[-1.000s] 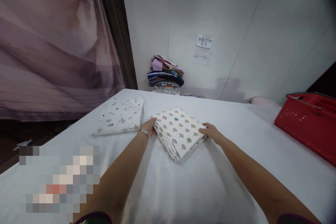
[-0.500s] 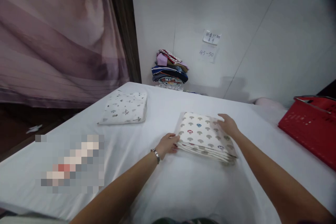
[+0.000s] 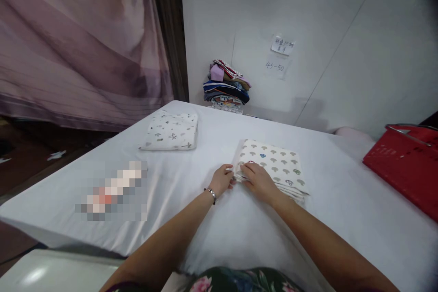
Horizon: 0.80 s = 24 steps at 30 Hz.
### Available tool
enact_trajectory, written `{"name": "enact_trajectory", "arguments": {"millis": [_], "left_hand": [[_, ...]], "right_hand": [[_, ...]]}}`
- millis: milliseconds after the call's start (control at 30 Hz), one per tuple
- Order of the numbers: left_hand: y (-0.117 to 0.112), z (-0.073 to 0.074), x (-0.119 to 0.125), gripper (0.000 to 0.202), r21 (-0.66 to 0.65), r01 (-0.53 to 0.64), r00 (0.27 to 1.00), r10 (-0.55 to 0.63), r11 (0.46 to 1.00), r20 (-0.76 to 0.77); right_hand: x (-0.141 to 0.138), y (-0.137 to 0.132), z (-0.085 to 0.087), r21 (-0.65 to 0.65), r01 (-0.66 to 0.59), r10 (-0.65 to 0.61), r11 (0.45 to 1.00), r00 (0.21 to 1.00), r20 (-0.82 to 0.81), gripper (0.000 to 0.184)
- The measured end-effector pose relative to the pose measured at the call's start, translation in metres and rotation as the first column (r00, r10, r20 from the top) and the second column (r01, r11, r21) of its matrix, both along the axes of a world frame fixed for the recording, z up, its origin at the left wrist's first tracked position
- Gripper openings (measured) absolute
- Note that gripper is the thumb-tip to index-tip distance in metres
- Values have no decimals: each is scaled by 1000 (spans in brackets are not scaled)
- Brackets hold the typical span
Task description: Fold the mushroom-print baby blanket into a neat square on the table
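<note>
A folded white cloth (image 3: 278, 159) printed with grey, blue, red and green mushrooms lies on the white-covered table (image 3: 342, 182) in front of me. My left hand (image 3: 223, 179) has its fingers curled at the cloth's near left corner. Over that same corner, my right hand (image 3: 259, 182) reaches across the top, fingers bent round the front edge layers; its thumb is mostly hidden. Farther left lies a second folded white cloth (image 3: 173, 131) with a small grey and dark print, untouched.
A blurred-out patch (image 3: 114, 191) hides something on the table's left side. At the right stands a red plastic basket (image 3: 404, 164). Beyond the far edge rises a stack of folded fabrics (image 3: 226, 86) against the wall. A pinkish curtain (image 3: 75, 45) hangs at left.
My right hand has moved from the cloth's far right side to its near left corner, beside my left hand. The left hand stays at the corner. The view has shifted slightly.
</note>
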<state>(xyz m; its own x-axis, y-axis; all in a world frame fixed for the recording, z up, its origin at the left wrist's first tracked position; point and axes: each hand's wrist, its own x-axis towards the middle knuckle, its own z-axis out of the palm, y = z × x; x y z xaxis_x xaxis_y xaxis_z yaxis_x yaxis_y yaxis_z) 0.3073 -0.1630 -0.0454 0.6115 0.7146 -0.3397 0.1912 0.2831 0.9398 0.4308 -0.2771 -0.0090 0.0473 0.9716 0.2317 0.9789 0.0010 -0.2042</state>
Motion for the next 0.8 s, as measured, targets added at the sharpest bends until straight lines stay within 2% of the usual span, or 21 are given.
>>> {"name": "enact_trajectory", "arguments": {"millis": [67,133,233,333,400,567,800], "left_hand": [[-2,-4,-3,36,98,9,1000,-9,995,2],[-4,-7,-7,40,262,34,999,-34,965,-2],[-9,-9,-11,40,523,83,996,-91,848,-11],[-12,-8,-10,34,672,112,992,-118,732,-36],[-13,-8,-9,28,711,114,993,-109,694,-53],[-13,-8,-8,17,731,129,992,-87,671,-94],[-13,-8,-6,21,704,128,992,-87,698,-94]], "right_hand": [[2,0,-3,16,24,-23,1000,1000,-7,41],[5,-1,-6,29,42,-41,999,998,-43,37],[7,-2,-9,39,85,-79,996,987,-138,31],[10,-1,-8,29,106,-97,994,969,-228,27],[10,-1,-6,26,101,-90,995,958,-271,23],[10,0,-5,54,93,-74,994,953,-294,20],[7,2,-13,108,114,-87,988,969,-230,21]]}}
